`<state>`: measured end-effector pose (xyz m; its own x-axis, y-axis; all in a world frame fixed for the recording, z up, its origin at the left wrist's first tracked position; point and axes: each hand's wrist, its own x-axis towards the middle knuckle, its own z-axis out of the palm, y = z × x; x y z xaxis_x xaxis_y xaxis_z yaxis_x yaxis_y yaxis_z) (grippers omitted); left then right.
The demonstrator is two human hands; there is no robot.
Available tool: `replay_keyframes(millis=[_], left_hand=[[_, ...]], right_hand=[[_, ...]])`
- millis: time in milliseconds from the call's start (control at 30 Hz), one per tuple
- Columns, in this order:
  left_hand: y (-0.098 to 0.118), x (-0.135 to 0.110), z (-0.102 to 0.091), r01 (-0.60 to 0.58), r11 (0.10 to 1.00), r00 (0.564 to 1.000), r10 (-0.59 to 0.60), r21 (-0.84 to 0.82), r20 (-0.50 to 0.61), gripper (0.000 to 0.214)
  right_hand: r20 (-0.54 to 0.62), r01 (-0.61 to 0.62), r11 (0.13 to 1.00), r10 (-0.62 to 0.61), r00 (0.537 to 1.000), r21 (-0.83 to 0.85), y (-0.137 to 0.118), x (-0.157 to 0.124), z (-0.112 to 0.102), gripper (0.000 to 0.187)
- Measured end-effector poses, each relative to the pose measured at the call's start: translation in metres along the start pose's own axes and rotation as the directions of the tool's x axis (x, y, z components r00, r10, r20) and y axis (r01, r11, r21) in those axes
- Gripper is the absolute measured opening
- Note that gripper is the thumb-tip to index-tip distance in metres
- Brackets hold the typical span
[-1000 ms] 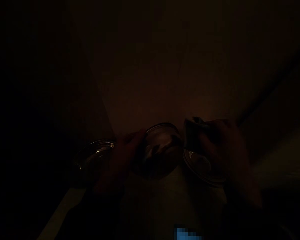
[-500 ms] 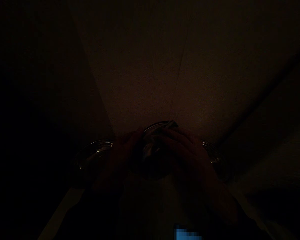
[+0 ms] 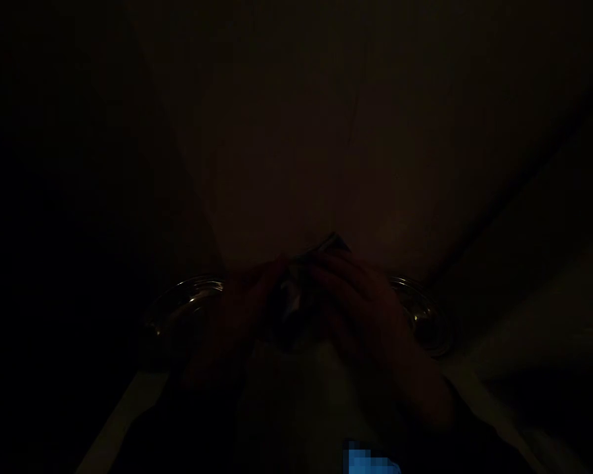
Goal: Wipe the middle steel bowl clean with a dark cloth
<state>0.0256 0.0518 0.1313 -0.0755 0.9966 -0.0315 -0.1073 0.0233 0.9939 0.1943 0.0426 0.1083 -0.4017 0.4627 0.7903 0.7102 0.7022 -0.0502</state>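
Note:
The view is very dark. Between my hands is a shiny rounded metal dish [image 3: 291, 296], and its kind is hard to make out. My left hand [image 3: 244, 293] is closed round its left side. On the other side, my right hand [image 3: 358, 296] lies over it with the fingers together, pressing on a dark, cloth-like piece [image 3: 335, 242] that sticks out past the fingertips. Most of that piece is hidden under the hand.
A shiny metal dish [image 3: 188, 289] with a ringed rim is at the left, partly behind my left forearm. Another one [image 3: 427, 316] is at the right beside my right wrist. A pale panelled surface [image 3: 286, 191] rises beyond the hands. A pixelated blue patch [image 3: 370, 461] is at the bottom.
My right hand has moved slightly left, and more of the dark piece now covers the held dish's upper rim. More of the right-hand dish shows. My left hand looks almost still.

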Motion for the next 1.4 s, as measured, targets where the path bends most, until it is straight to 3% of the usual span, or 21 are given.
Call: replay_keyframes(millis=[133,367,567,767,833,933,1000,1200,1267,1400], left_hand=[[0.0,0.0,0.001,0.027,0.997,0.999,-0.025,-0.07,0.02,0.029],[0.004,-0.003,0.004,0.067,0.997,0.998,-0.067,-0.048,-0.003,0.017],[-0.003,0.002,0.004,0.033,0.998,0.999,-0.032,-0.05,0.011,0.028],[-0.004,0.002,0.003,0.049,0.993,0.999,-0.051,-0.103,-0.012,0.024],[-0.004,0.002,0.002,0.038,0.995,0.999,-0.041,-0.089,-0.022,0.025],[-0.003,0.001,0.002,0.062,0.996,0.998,-0.062,-0.057,-0.009,0.028],[-0.002,0.001,0.002,0.079,0.996,0.997,-0.08,-0.036,-0.024,0.03],[-0.001,0.001,0.001,0.06,0.998,0.997,-0.061,-0.032,-0.04,0.027],[-0.002,0.001,0.0,0.044,0.998,0.998,-0.046,-0.047,-0.041,0.025],[-0.001,0.0,0.0,0.069,0.994,0.997,-0.071,-0.084,-0.025,0.032]], right_hand=[[-0.043,-0.172,0.982,0.176,0.983,0.084,0.012,0.0,-0.001,0.034],[0.024,0.061,0.998,-0.062,0.998,0.015,-0.007,0.0,0.0,0.033],[-0.004,-0.189,0.976,0.191,0.982,0.108,0.011,0.001,-0.002,0.036],[0.047,0.052,0.998,-0.054,0.997,0.045,-0.011,0.001,0.001,0.034],[0.04,-0.002,0.997,-0.002,0.999,0.078,-0.003,0.0,0.002,0.034],[0.008,-0.202,0.967,0.203,0.979,0.153,0.013,0.0,0.003,0.035],[-0.004,-0.24,0.958,0.243,0.97,0.155,0.014,0.0,0.002,0.035],[0.052,0.009,0.998,-0.012,0.999,0.058,-0.009,-0.001,0.001,0.036],[0.043,-0.043,0.992,0.038,0.998,0.116,-0.002,-0.001,0.002,0.035],[-0.009,-0.281,0.936,0.29,0.957,0.21,0.018,-0.001,0.005,0.034]])
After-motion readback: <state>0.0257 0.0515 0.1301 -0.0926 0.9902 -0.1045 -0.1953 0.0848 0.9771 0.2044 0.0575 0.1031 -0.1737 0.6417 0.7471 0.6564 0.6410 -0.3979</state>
